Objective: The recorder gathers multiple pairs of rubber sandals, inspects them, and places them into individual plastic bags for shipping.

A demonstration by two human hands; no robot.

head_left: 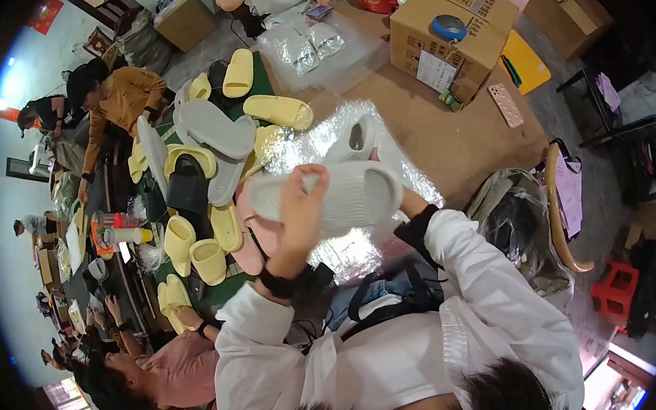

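A light grey slide slipper point(359, 200) is tilted in front of me over the table, its ribbed face showing. My left hand point(302, 207) is closed on its left end, thumb and fingers gripping the edge. My right hand point(411, 204) reaches behind that slipper's other end and is mostly hidden; a bit of finger shows beside a second grey slipper point(355, 136) just beyond. It appears closed on a grey slipper, though which of the two it grips is partly covered. Beneath both lies shiny clear plastic wrapping point(412, 165).
Yellow slippers point(277, 112), black ones point(188, 186), pink ones point(249, 253) and more grey ones point(222, 131) are heaped at left. A cardboard box point(452, 41) with a tape roll point(449, 27) stands at the back. A phone point(505, 105) lies at right. Co-workers sit along the left.
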